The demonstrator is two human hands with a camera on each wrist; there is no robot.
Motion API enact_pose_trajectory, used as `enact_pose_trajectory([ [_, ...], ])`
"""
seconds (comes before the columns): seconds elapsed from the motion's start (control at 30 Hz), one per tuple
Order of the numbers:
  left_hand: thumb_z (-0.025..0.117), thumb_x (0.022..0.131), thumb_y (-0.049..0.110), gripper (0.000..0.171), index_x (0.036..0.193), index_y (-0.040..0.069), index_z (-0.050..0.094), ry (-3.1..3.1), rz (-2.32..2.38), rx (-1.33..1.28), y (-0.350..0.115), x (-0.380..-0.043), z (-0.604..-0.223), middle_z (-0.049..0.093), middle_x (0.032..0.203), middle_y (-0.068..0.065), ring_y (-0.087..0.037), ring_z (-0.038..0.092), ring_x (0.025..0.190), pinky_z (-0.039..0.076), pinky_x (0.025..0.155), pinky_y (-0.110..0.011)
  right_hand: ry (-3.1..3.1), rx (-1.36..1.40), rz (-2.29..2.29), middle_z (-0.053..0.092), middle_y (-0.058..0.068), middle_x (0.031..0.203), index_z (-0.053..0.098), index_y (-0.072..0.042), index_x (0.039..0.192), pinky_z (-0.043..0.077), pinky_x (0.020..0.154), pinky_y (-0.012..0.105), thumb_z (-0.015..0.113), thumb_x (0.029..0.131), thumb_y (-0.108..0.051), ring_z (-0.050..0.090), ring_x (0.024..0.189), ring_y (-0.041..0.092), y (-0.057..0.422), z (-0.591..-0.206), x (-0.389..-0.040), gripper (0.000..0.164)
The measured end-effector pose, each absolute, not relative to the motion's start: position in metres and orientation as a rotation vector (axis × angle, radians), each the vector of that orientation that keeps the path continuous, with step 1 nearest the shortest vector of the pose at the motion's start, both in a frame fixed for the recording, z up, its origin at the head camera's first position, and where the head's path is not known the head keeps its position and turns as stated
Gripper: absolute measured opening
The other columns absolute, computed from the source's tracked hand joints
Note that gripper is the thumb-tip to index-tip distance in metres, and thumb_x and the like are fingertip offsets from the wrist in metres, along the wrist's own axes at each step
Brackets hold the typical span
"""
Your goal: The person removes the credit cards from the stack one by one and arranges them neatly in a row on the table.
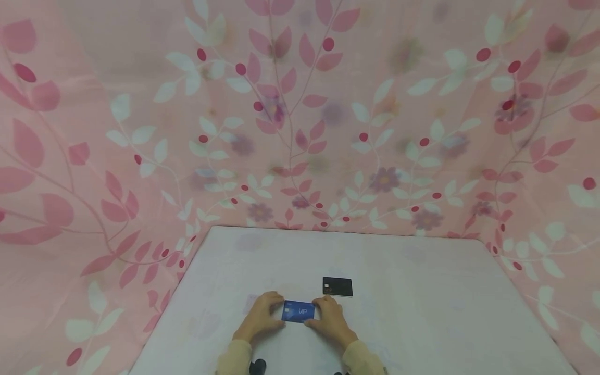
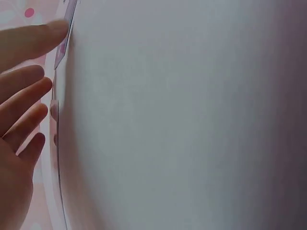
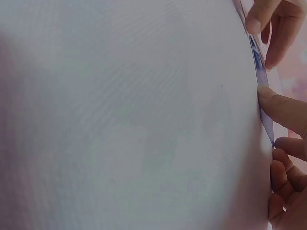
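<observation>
A blue card (image 1: 298, 311) printed "VIP" lies between both hands near the table's front middle. My left hand (image 1: 263, 314) holds its left end, forefinger at the far corner and thumb at the near one. At the right end, my right hand (image 1: 332, 319) grips it the same way, thumb on the near edge. The right wrist view catches the card (image 3: 260, 72) nearly edge-on, with the right thumb (image 3: 283, 110) against it. In the left wrist view, the left hand (image 2: 19, 110) shows its other fingers spread apart. Just beyond the right hand rests a black card (image 1: 337, 286).
The white tabletop (image 1: 445, 312) stretches out on both sides of the hands. Pink floral cloth (image 1: 300, 130) hangs behind the table's far edge and along its sides. A small dark object (image 1: 258, 366) shows by the left sleeve.
</observation>
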State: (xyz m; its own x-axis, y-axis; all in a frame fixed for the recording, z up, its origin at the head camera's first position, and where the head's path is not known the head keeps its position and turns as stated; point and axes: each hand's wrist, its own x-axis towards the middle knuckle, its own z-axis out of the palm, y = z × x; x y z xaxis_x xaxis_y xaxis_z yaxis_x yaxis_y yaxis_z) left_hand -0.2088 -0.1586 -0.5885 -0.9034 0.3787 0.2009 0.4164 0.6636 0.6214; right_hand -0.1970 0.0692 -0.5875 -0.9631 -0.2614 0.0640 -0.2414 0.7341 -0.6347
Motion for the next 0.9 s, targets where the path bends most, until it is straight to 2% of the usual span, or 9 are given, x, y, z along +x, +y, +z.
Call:
enact_pose_trajectory([
  [0.17, 0.084, 0.062, 0.018, 0.057, 0.11, -0.006, 0.064, -2.876, -0.893, -0.675, -0.166, -0.205, -0.584, 0.055, 0.125, -0.024, -0.044, 0.042, 0.124, 0.032, 0.103, -0.057, 2.892, -0.417, -1.065, 0.057, 0.012, 0.101, 0.062, 0.002, 0.109, 0.04, 0.085, 0.052, 0.081, 0.069, -0.03, 0.053, 0.098, 0.032, 0.069, -0.588, -0.198, 0.055],
  [0.4, 0.083, 0.063, 0.02, 0.063, 0.116, -0.006, 0.061, -2.954, -0.944, -0.704, -0.176, -0.207, -0.582, 0.047, 0.133, -0.029, -0.05, 0.034, 0.128, 0.016, 0.103, -0.069, 2.865, -0.443, -1.066, 0.056, 0.011, 0.101, 0.062, 0.002, 0.111, 0.04, 0.083, 0.047, 0.08, 0.07, -0.03, 0.053, 0.097, 0.031, 0.069, -0.588, -0.196, 0.055],
  [0.57, 0.078, 0.071, 0.015, 0.057, 0.119, -0.007, 0.059, -2.979, -0.941, -0.717, -0.18, -0.21, -0.585, 0.048, 0.134, -0.026, -0.047, 0.036, 0.129, 0.018, 0.105, -0.067, 2.875, -0.448, -1.052, 0.057, 0.009, 0.1, 0.062, 0.001, 0.11, 0.04, 0.084, 0.048, 0.08, 0.07, -0.029, 0.053, 0.095, 0.029, 0.068, -0.587, -0.198, 0.053],
  [0.9, 0.071, 0.078, 0.01, 0.049, 0.121, -0.009, 0.056, -2.933, -0.906, -0.749, -0.18, -0.211, -0.589, 0.05, 0.132, -0.026, -0.047, 0.039, 0.126, 0.023, 0.104, -0.065, 3.019, -0.389, -0.934, 0.057, 0.012, 0.092, 0.063, 0.003, 0.099, 0.041, 0.074, 0.043, 0.083, 0.063, -0.032, 0.054, 0.084, 0.028, 0.061, -0.587, -0.196, 0.054],
])
